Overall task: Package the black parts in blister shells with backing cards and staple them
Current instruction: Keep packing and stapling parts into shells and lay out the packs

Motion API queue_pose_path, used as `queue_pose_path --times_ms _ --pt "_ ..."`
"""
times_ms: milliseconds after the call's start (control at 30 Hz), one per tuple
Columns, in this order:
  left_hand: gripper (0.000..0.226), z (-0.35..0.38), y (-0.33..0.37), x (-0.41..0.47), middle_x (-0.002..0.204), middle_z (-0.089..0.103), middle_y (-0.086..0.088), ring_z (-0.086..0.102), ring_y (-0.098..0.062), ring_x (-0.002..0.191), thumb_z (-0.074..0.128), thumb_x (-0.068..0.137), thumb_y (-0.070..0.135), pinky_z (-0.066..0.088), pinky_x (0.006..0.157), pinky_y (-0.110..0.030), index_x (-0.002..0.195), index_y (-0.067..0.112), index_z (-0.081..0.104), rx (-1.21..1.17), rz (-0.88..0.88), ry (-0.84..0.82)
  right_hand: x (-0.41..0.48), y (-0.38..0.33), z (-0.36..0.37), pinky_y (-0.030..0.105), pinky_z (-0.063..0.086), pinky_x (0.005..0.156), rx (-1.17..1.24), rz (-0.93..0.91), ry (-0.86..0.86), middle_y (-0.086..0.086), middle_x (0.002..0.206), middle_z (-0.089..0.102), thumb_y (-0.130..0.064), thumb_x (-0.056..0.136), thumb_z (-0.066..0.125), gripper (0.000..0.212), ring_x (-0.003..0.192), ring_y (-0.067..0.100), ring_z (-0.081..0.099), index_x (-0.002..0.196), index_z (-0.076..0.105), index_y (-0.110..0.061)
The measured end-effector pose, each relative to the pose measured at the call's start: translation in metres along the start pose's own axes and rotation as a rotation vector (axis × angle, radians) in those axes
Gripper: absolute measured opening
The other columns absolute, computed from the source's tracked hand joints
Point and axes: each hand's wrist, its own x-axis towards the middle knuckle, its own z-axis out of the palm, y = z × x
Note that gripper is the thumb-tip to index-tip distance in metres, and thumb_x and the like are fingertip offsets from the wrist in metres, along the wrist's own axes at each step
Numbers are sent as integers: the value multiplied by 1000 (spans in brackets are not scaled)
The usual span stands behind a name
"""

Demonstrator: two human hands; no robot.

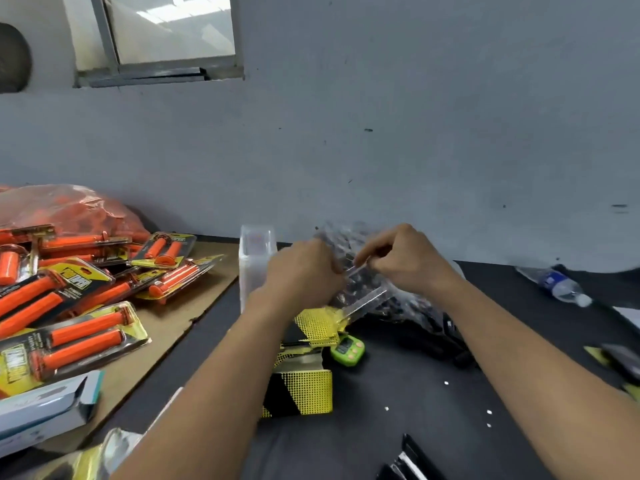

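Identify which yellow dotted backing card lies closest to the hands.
The farther card, below the left hand beside the green timer; the other card lies nearer the camera.

You face a plain grey-blue painted wall [381, 133] that fills the upper field of view. It carries small dark scuffs [368, 130], scattered mostly right of centre. At upper left you find a window [166, 29] set in a grey metal frame [104, 36]; pale bright strips [152, 13] show in its pane. A dark round object [12, 58] sits at the left edge beside the window — its type cannot be told. Below, a table [415, 393] with a black top meets the wall. Lighting across wall and table top is even and soft.
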Motion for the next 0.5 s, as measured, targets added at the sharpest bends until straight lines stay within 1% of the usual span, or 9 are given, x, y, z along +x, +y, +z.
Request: queue_pose_path --times_ms 33,100,167,200,267,333,400,433,500 --pt "22 12 7 -6 97 78 8 71 -19 90 71 81 37 59 79 -33 102 37 79 -143 12 -108 -9 9 -5 13 35 50 38 24 -17 -18 51 62 5 82 64 38 47 3 51 75 83 -28" --pt "26 42 21 -19 102 79 2 74 -21 95 73 85 21 62 82 -36 110 27 79 -526 10 -348 -28 28 -11 17 34 52 158 73 -33 -11 53 58 9 82 66 33 49 4 43 80 83 -18" --pt "34 75 32 -31 102 78 -5 74 -19 87 65 90 1 61 65 -30 121 12 73 -911 -58 -530 -45 49 -12 17 39 56 268 141 -25 -8 60 60 11 82 69 28 57 6 48 87 82 -13" --pt "38 91 35 -37 98 78 -7 73 -18 81 60 90 -7 58 58 -28 123 7 70 -1087 -113 -594 -51 59 -10 18 42 58 300 180 -12 -6 64 63 10 83 71 28 60 8 52 89 81 -15" --pt "43 124 46 -50 93 76 -12 72 -22 77 54 89 -15 57 55 -29 125 3 67 -1359 -231 -704 -64 84 -2 22 47 65 297 283 51 -2 77 71 1 84 76 26 64 10 59 94 79 -22" --pt "43 155 57 -59 90 72 -15 70 -28 82 51 88 -18 56 57 -32 125 0 66 -1444 -319 -694 -77 110 8 19 50 71 212 388 142 -9 86 76 -12 82 80 25 73 2 68 102 78 -27" --pt "41 180 66 -62 86 71 -12 71 -23 72 52 91 -19 54 51 -30 126 -2 63 -1441 -396 -579 -90 131 18 19 53 75 125 485 173 -15 78 76 -23 79 80 27 80 0 71 103 76 -34" --pt "41 190 70 -63 87 71 -12 71 -18 66 54 92 -20 56 49 -29 128 -1 62 -1433 -419 -525 -95 140 24 22 55 77 109 526 155 -14 74 76 -23 79 78 23 78 5 73 100 76 -32" --pt "42 208 74 -64 96 73 -13 72 -19 70 57 92 -17 61 57 -33 127 4 64 -1453 -437 -516 -104 156 35 28 57 72 132 570 124 -10 68 75 -16 83 73 13 65 12 74 89 78 -26"
